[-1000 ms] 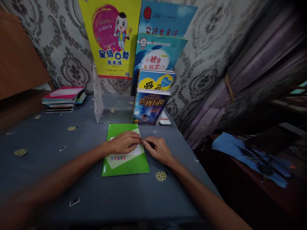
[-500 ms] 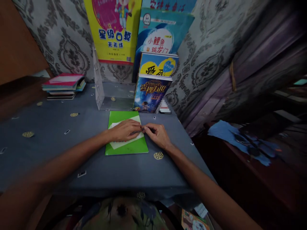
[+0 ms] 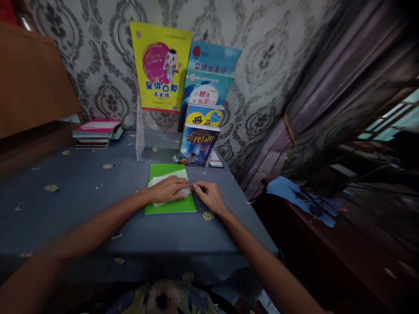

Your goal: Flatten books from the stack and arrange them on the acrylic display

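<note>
A green book (image 3: 170, 210) lies on the table with a tilted pale sheet (image 3: 181, 174) on its cover. My left hand (image 3: 167, 190) rests palm down over the sheet, fingers stretched toward the right edge. Just past that edge, my right hand (image 3: 211, 196) has its thumb and forefinger pinched together, close to the left fingertips. What sits in this pinch, if anything, is too small to make out. Part of the sheet is hidden beneath the left hand.
Behind the green book, a clear stand (image 3: 140, 139) holds a yellow workbook (image 3: 160, 69) and several upright books, a dark blue book (image 3: 199, 146) in front. A stack of books (image 3: 96, 131) sits back left. Blue cloth (image 3: 284, 192) lies right, beyond the table edge.
The camera view has tilted up, so more of the wall and the yellow workbook shows. My hands stay at nearly the same place on the green book.
</note>
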Action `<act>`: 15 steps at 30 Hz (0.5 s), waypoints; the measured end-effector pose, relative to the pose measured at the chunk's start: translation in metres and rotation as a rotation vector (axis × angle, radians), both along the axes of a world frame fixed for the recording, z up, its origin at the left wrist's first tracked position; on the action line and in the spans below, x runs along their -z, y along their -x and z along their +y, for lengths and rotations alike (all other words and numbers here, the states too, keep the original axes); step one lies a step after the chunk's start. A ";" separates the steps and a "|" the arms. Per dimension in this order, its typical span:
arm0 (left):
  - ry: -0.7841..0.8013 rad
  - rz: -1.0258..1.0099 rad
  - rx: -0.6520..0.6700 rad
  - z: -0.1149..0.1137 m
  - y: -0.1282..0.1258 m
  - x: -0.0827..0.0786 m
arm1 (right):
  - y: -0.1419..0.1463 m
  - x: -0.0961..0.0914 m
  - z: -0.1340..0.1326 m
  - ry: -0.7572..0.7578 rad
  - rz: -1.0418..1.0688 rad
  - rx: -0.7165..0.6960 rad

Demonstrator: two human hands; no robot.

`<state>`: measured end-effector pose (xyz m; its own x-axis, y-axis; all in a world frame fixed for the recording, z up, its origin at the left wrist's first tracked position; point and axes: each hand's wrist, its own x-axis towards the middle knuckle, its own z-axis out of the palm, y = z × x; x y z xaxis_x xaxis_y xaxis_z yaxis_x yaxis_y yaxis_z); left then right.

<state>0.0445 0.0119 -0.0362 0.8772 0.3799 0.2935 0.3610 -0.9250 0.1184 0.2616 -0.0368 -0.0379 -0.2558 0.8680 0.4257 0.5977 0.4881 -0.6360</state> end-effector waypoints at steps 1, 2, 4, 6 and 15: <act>0.006 0.005 0.007 -0.001 0.001 -0.001 | 0.000 0.000 0.000 -0.003 0.007 -0.003; 0.011 0.008 0.011 -0.002 0.001 -0.002 | 0.000 0.000 -0.001 -0.007 0.011 -0.005; 0.018 0.010 0.009 -0.004 0.001 -0.004 | 0.001 -0.002 -0.002 -0.021 0.005 -0.010; 0.020 0.009 0.005 -0.006 0.000 -0.005 | 0.002 -0.004 -0.004 -0.047 -0.006 -0.013; 0.029 -0.028 -0.008 -0.008 -0.003 -0.002 | 0.003 -0.006 -0.006 -0.066 -0.079 0.007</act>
<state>0.0479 0.0042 -0.0342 0.8658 0.3953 0.3066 0.3642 -0.9182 0.1556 0.2589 -0.0428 -0.0323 -0.2848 0.8405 0.4609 0.6481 0.5231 -0.5534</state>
